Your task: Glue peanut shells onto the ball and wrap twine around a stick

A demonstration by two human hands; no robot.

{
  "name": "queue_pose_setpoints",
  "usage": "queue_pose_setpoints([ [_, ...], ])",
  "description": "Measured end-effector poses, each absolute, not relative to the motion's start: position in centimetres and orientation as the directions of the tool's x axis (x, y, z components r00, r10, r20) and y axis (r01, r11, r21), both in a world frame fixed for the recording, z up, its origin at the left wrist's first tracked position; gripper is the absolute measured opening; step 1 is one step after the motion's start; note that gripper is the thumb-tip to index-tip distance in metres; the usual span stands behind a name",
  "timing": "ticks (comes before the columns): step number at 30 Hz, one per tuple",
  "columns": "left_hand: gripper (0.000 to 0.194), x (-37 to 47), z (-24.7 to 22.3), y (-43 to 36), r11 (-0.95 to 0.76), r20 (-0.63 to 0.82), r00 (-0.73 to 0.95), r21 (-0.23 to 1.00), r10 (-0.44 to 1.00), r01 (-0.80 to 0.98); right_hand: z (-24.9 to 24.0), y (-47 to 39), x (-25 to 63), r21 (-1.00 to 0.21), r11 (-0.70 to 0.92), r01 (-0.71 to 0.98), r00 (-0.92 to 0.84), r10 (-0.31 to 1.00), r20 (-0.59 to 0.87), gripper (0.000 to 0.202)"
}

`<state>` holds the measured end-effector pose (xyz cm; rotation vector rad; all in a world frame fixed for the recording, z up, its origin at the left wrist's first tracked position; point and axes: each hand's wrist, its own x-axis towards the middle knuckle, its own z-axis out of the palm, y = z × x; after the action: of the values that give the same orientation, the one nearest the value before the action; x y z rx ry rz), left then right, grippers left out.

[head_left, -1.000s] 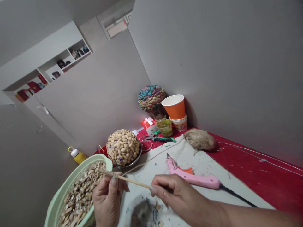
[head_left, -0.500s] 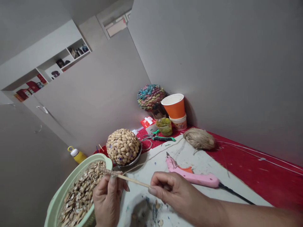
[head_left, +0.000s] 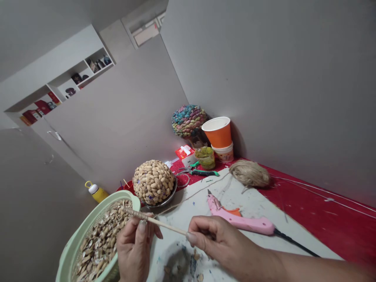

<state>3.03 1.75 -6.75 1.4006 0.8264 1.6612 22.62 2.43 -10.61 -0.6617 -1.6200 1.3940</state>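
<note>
Brown twine [head_left: 134, 213] coils round the upper-left stretch of a wooden stick [head_left: 169, 226] at lower centre, the rest bare. The left hand [head_left: 133, 248] pinches it by the coils; the right hand [head_left: 226, 243] clasps its bare end.

Both hands [head_left: 176, 239] raised, fingertips pinched.

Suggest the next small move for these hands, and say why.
Probably a slight roll of the stick by the right hand, while the left hand guides the twine snugly on. Twine wraps the stick's left part, the stretch between the hands is bare, and the strand runs from the left fingers towards the ball.
</note>
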Motion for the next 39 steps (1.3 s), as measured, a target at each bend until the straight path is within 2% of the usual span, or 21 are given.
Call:
queue_pose_setpoints([
  [8,0.019,2.72,-7.1,1.83,-0.484,0.468,-0.153,0.871,0.87,-0.086,-10.3,2.28,22.89,-0.97,0.224,-0.09,-0.537,0.81,0.236,0.053],
  [14,0.02,2.58,-7.06,1.71,-0.459,0.448,-0.189,0.888,0.874,-0.019,-10.23,2.25,22.84,-0.992,0.03,-0.123,-0.65,0.753,0.104,0.05],
  [17,0.022,2.72,-6.93,1.83,-0.444,0.432,-0.203,0.896,0.879,-0.012,-10.45,2.5,22.63,-0.991,0.089,-0.097,-0.561,0.818,0.128,0.039],
  [20,0.023,2.9,-6.85,1.97,-0.432,0.418,-0.229,0.902,0.879,-0.012,-10.87,2.76,22.51,-0.974,0.21,-0.086,-0.396,0.89,0.227,0.027],
  [22,0.023,2.98,-6.84,1.98,-0.427,0.411,-0.242,0.904,0.879,-0.016,-11.08,2.84,22.52,-0.959,0.277,-0.064,-0.347,0.895,0.281,0.026],
  [29,0.025,2.92,-6.89,1.75,-0.44,0.421,-0.245,0.898,0.874,-0.026,-10.96,2.49,22.68,-0.952,0.298,-0.073,-0.423,0.855,0.3,0.042],
  [33,0.025,2.82,-6.79,1.69,-0.43,0.41,-0.234,0.902,0.882,-0.041,-10.82,2.37,22.62,-0.978,0.195,-0.079,-0.504,0.838,0.208,0.048],
  [35,0.025,2.79,-6.8,1.73,-0.435,0.417,-0.229,0.9,0.88,-0.034,-10.85,2.41,22.58,-0.986,0.152,-0.071,-0.528,0.833,0.166,0.047],
  [39,0.023,2.8,-7.07,1.98,-0.437,0.42,-0.24,0.899,0.875,-0.02,-11.11,2.6,22.48,-0.972,0.22,-0.083,-0.444,0.865,0.234,0.028],
])
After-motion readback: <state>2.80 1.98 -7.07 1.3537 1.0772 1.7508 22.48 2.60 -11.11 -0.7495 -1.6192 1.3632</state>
